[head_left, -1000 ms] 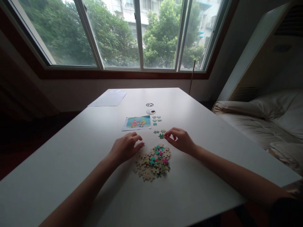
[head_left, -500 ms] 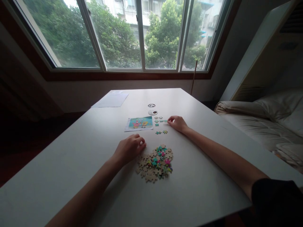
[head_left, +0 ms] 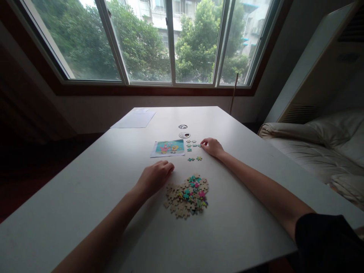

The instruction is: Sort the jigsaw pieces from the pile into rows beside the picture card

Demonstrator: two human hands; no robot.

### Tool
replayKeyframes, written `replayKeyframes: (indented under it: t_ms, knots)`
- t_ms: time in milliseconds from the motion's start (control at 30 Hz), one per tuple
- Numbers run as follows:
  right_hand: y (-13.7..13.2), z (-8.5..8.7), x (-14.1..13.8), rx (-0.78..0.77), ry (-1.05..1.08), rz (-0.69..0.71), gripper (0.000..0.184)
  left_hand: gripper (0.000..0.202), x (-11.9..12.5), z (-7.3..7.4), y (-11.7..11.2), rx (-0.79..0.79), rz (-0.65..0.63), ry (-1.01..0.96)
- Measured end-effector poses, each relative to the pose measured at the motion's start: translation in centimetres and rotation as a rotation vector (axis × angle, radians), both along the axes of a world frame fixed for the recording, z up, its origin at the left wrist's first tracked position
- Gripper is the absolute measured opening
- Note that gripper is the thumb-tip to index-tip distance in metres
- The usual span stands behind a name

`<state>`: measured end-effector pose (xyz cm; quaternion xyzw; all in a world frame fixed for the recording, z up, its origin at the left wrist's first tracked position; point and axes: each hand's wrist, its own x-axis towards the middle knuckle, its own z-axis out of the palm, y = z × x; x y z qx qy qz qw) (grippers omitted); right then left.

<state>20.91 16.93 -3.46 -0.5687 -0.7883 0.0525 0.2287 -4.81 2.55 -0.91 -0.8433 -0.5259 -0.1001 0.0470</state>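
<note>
My right hand (head_left: 212,147) lies far out on the surface (head_left: 99,182), fingers curled, tips touching the rightmost of the small sorted puzzle pieces (head_left: 192,145); I cannot tell whether it pinches one. My left hand (head_left: 155,177) rests half curled, palm down, holding nothing, just left of the jigsaw pile (head_left: 187,195). Two loose pieces (head_left: 195,159) lie between pile and sorted group. The printed reference picture (head_left: 168,148) lies left of that group, two round discs (head_left: 184,135) beyond it, a paper sheet (head_left: 133,119) far left. A bed (head_left: 313,148) stands right.
</note>
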Motion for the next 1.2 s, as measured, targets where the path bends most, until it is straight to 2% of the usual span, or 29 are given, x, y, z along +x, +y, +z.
replayKeyframes:
  t_ms: [567, 733, 833, 933, 1033, 1133, 1200]
  knots:
    - [0.1, 0.1, -0.5, 0.001, -0.036, -0.039, 0.019, 0.020, -0.1, -0.2, 0.1, 0.013, 0.008, 0.017]
    - [-1.0, 0.7, -0.4, 0.030, -0.006, -0.010, 0.019, 0.021, -0.1, -0.3, 0.2, 0.038, 0.005, -0.022]
    - [-2.9, 1.3, -0.3, 0.044, 0.011, 0.037, 0.018, 0.023, 0.1, -0.3, 0.3, 0.052, 0.020, -0.171]
    - [-5.8, 1.8, -0.1, 0.054, 0.050, 0.156, 0.016, 0.022, 0.8, -0.2, 0.3, -0.010, -0.007, -0.428]
    - [-8.9, 2.2, 0.0, 0.063, 0.124, 0.296, 0.015, 0.017, 1.7, 0.1, 0.2, -0.163, -0.009, -0.720]
    - [-11.6, 2.4, -0.2, 0.051, 0.182, 0.365, 0.013, 0.015, 2.8, 0.7, -0.3, -0.336, -0.014, -1.029]
    - [-12.9, 2.5, -0.6, 0.053, 0.213, 0.394, 0.012, 0.017, 3.5, 1.1, -0.8, -0.446, 0.023, -1.162]
